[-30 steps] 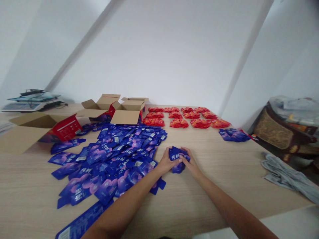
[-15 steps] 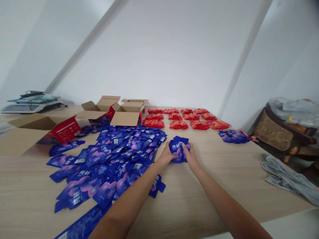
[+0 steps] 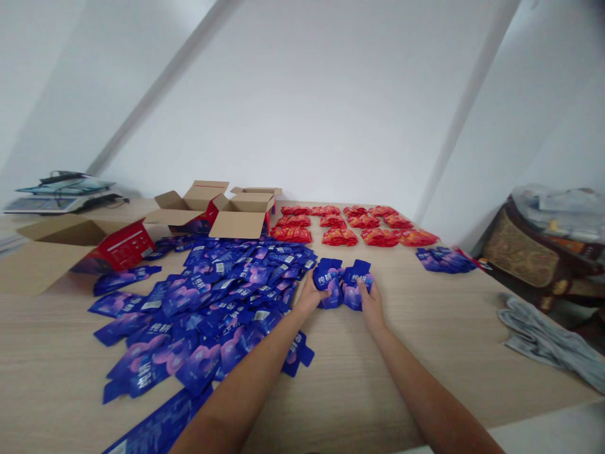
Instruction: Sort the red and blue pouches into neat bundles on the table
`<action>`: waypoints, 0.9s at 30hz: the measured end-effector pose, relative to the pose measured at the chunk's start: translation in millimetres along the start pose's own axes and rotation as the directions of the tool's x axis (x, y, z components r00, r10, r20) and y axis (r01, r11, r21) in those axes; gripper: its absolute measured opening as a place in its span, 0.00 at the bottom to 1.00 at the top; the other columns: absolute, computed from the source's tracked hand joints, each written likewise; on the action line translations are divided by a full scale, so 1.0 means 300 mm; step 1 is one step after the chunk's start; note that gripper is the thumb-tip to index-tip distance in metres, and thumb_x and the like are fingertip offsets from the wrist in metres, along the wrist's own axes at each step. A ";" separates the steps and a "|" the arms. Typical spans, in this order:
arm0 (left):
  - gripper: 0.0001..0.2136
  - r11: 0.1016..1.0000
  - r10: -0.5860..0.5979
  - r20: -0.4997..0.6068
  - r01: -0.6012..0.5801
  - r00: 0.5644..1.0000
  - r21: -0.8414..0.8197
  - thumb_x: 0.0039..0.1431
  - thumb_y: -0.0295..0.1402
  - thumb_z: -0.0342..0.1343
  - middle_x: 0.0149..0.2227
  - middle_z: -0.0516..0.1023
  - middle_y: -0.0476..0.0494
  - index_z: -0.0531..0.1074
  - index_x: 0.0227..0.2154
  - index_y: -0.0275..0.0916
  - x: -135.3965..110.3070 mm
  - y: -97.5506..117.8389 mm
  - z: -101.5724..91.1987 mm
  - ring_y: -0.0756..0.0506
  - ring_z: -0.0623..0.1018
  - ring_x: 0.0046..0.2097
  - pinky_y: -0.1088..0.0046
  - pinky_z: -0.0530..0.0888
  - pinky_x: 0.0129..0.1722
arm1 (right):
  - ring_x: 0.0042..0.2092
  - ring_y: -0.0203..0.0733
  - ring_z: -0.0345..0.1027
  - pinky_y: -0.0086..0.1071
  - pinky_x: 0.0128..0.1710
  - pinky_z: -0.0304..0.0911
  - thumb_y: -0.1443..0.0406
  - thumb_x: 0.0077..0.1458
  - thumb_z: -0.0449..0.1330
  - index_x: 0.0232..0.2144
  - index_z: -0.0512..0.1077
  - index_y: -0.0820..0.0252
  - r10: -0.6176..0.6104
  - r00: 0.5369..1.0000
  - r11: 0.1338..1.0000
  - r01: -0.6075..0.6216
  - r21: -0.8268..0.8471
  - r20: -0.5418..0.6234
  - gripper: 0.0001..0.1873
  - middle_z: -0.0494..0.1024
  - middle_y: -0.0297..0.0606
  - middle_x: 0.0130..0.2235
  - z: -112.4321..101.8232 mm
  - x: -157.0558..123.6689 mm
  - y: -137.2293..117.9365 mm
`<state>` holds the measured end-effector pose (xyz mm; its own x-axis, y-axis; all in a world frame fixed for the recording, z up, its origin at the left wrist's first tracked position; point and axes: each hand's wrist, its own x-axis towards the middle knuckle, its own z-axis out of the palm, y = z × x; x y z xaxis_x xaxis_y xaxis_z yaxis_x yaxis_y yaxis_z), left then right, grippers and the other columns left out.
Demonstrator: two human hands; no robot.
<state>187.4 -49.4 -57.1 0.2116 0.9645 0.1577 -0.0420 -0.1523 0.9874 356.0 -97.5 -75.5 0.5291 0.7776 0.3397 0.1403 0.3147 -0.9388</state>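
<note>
My left hand (image 3: 311, 295) grips a blue-purple pouch (image 3: 329, 282), with its thumb across the front. Another pouch of the same kind (image 3: 353, 291) is held in my right hand (image 3: 372, 306), also thumb in front. The two pouches stand side by side with their printed faces toward me; whether more lie behind each cannot be told. To the left spreads a big loose heap of the same blue pouches (image 3: 227, 296), close to my left forearm. A smaller stack of blue pouches (image 3: 444, 259) lies off to the right.
Several open cardboard boxes (image 3: 239, 224) stand behind and left of the heap. Rows of red pouch bundles (image 3: 339, 238) lie at the back. Grey gloves (image 3: 543, 340) rest at the right edge, near a brown wooden chair (image 3: 520, 246). Folders (image 3: 66, 186) are piled far left.
My hands have moved apart. The pouches, held together as one bunch before, are now split between left and right hand.
</note>
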 end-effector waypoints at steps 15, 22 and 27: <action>0.38 0.994 -0.034 0.170 0.051 0.985 -0.094 0.29 0.20 0.64 0.45 0.71 0.44 0.60 0.50 0.38 -0.031 0.008 0.079 0.42 0.71 0.47 0.66 0.66 0.49 | 0.49 0.46 0.65 0.40 0.51 0.57 0.48 0.54 0.48 0.45 0.66 0.57 -0.012 0.998 0.996 0.018 -0.088 0.067 0.25 0.74 0.41 0.45 0.002 0.006 -0.006; 0.44 0.992 -0.055 0.123 0.068 0.991 -0.110 0.28 0.20 0.62 0.48 0.68 0.43 0.55 0.55 0.40 -0.027 -0.008 0.105 0.41 0.70 0.48 0.64 0.66 0.50 | 0.57 0.45 0.57 0.42 0.59 0.50 0.50 0.50 0.57 0.56 0.53 0.54 0.022 0.965 0.999 -0.011 -0.044 0.263 0.35 0.64 0.41 0.56 0.025 -0.033 -0.018; 0.44 0.987 -0.013 0.145 0.036 0.989 -0.159 0.31 0.20 0.59 0.49 0.67 0.42 0.52 0.56 0.40 -0.056 0.032 0.131 0.40 0.70 0.49 0.63 0.67 0.49 | 0.55 0.46 0.59 0.43 0.58 0.51 0.52 0.52 0.55 0.55 0.53 0.55 -0.066 0.978 0.992 0.085 -0.090 0.200 0.31 0.64 0.43 0.53 0.023 -0.047 -0.042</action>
<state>221.9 -75.5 -50.0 0.3513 0.9251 0.1443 -0.1886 -0.0810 0.9787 341.1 -108.8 -68.2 0.3405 0.8484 0.4052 0.2599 0.3292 -0.9078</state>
